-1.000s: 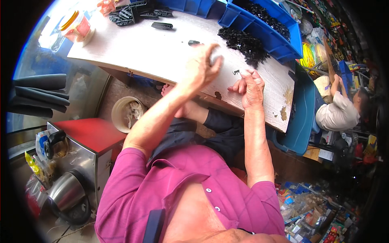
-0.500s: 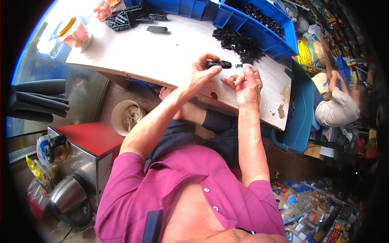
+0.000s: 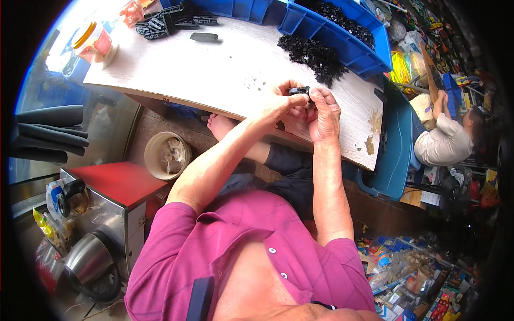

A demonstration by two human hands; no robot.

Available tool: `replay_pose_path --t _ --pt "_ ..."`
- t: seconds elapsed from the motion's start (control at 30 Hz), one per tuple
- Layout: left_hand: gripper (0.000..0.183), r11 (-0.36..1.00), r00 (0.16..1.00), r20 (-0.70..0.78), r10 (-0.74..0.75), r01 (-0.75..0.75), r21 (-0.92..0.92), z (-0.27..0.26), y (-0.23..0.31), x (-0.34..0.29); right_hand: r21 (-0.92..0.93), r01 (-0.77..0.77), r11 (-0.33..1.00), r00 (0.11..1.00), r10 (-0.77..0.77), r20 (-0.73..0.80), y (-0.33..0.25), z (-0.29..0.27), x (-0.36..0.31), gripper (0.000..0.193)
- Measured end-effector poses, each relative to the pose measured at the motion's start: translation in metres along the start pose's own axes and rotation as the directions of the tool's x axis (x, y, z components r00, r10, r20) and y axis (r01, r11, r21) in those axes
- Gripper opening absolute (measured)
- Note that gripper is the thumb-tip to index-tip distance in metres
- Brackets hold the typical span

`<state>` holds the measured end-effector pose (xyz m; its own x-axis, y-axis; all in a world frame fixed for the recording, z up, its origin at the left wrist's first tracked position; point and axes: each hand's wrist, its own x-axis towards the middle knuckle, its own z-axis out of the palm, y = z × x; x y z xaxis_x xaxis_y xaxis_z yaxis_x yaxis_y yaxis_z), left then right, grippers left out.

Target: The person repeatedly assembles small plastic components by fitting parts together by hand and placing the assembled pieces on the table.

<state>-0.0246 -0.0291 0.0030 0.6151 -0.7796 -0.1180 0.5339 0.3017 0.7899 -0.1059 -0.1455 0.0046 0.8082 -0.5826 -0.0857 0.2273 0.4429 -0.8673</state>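
Over the front of the table, my left hand (image 3: 282, 98) pinches a short, oblong black plastic part (image 3: 299, 90) between thumb and fingers. My right hand (image 3: 325, 117) is closed against the right end of that part, thumb and fingertips pressed together. The small black plastic piece in its fingertips is mostly hidden by the fingers. Beyond the hands lies a heap of small black plastic pieces (image 3: 313, 58). A pile of longer black plastic parts (image 3: 159, 24) sits at the far left, with one single dark part (image 3: 204, 37) apart from it.
Blue bins (image 3: 350, 45) line the table's (image 3: 176, 64) far side. A jar with an orange lid (image 3: 93, 43) stands at the left corner. Below are a bucket (image 3: 163, 155), a red-topped metal box (image 3: 115, 179) and a teal tub (image 3: 393, 155). A person (image 3: 447, 139) sits at right.
My hands have come together. The left has moved right and slightly down with the black part, and the small piece at my right fingertips now meets its end.
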Motion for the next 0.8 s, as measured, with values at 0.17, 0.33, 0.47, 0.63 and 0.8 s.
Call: replay_pose_path --t 0.17,0.33,0.47,0.63,0.8 --pt "0.015 0.996 0.986 -0.145 -0.088 0.086 -0.016 0.01 0.011 -0.004 -0.035 -0.009 0.999 0.999 0.007 -0.037 -0.002 0.003 -0.002 0.009" --pt "0.01 0.999 0.987 -0.164 0.001 -0.009 -0.047 0.005 0.005 -0.001 -0.248 -0.044 0.968 0.999 0.036 -0.036 -0.007 -0.001 -0.002 0.016" --pt "0.008 0.999 0.984 -0.177 -0.002 -0.006 -0.044 0.006 0.008 -0.007 -0.284 -0.071 0.956 0.995 0.089 0.051 -0.005 0.0 -0.006 0.029" --pt "0.008 0.999 0.991 -0.126 -0.043 0.042 -0.016 0.005 0.008 -0.009 -0.306 -0.002 0.952 1.0 -0.007 -0.028 -0.001 0.01 -0.013 0.028" --pt "0.018 0.975 0.985 -0.158 0.062 -0.026 0.222 0.007 0.008 0.001 -0.333 0.048 0.942 0.99 -0.088 -0.106 0.0 0.001 -0.01 0.028"
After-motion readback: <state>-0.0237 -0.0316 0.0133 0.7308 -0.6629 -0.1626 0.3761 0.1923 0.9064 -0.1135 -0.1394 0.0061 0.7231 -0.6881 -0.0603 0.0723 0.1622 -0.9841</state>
